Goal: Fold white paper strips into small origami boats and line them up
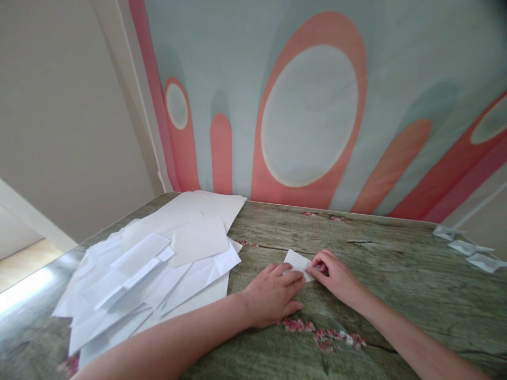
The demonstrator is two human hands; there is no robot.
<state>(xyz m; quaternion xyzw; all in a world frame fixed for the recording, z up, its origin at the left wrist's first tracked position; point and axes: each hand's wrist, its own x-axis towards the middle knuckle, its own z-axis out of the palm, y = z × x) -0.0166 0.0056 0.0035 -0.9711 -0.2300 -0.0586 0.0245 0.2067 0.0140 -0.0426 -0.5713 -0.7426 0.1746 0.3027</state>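
A small piece of white paper [297,261] lies on the wood-patterned table, between my two hands. My left hand [274,295] rests flat with its fingers spread, the fingertips on the paper's lower left part. On the paper's right edge, my right hand [330,272] pinches with thumb and index finger, the other fingers curled. Part of the paper is hidden under my left fingers, so its full shape cannot be made out.
A loose pile of white paper sheets [158,269], some folded, covers the left side of the table [396,279]. Several small folded white papers [471,247] lie at the far right edge. Behind the table hangs a patterned curtain or wall covering [237,58].
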